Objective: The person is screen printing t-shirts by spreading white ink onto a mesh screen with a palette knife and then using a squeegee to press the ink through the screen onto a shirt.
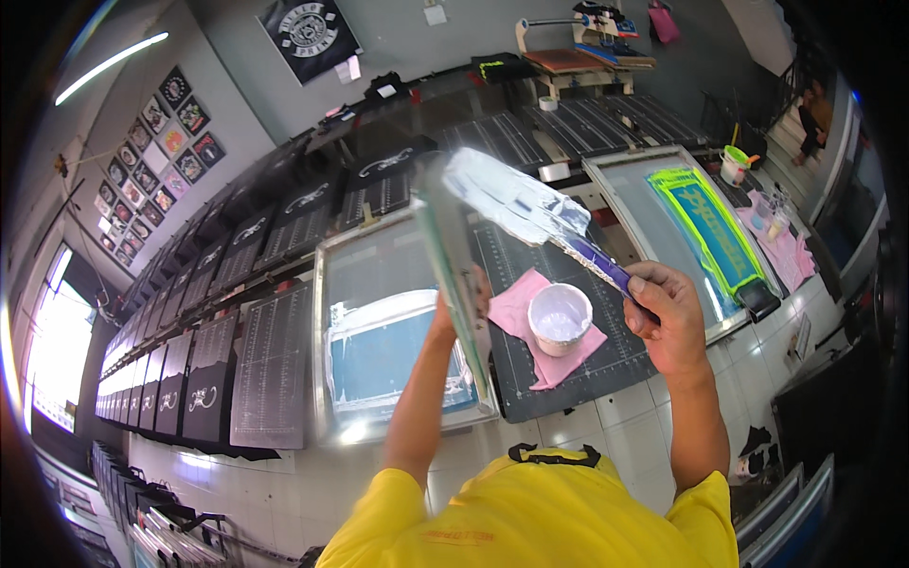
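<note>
drip risk, held aloft

left of us lies a framed screen (374,270); our left hand (445,315) grips a tilted, green-edged panel (451,263). our right hand (668,308) clasps a spatula (557,224) (thick with white), above the board (592,379); over-tilting could drip onto the pink cloth (514,301) around the cup (559,318).

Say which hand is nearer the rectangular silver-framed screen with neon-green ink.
Right. The right hand, gripping a purple-handled spatula coated white, is just left of the screen; the left hand, holding a green-edged panel, is farther left, beyond the round white cup.
</note>
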### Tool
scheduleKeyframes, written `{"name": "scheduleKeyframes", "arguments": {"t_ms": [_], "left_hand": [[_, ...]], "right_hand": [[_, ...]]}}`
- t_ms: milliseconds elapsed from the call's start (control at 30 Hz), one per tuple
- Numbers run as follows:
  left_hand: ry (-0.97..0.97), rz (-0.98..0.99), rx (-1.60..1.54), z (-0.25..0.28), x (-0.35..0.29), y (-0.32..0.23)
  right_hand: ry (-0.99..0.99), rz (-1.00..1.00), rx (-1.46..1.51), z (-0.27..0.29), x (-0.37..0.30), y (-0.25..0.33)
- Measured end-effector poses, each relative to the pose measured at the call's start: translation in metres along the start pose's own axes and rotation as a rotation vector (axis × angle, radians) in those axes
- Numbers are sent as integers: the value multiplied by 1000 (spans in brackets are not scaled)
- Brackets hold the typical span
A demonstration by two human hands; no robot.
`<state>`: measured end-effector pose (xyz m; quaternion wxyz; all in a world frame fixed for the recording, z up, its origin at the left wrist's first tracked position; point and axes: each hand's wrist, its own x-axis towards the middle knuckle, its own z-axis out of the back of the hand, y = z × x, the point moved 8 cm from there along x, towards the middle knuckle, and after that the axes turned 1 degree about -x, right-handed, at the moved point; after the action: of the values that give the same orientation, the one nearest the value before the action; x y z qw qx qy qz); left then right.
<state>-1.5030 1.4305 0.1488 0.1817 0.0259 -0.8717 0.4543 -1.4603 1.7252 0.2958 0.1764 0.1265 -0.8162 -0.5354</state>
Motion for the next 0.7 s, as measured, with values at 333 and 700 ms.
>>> {"name": "scheduleKeyframes", "arguments": {"t_ms": [333,700], "left_hand": [[-522,-263,-53,42,-69,-59],[-680,-326,-113,64,-116,-77]], "right_hand": [[-361,288,-766,112,-80,-107],[-439,479,-1244,118,-127,-174]]}}
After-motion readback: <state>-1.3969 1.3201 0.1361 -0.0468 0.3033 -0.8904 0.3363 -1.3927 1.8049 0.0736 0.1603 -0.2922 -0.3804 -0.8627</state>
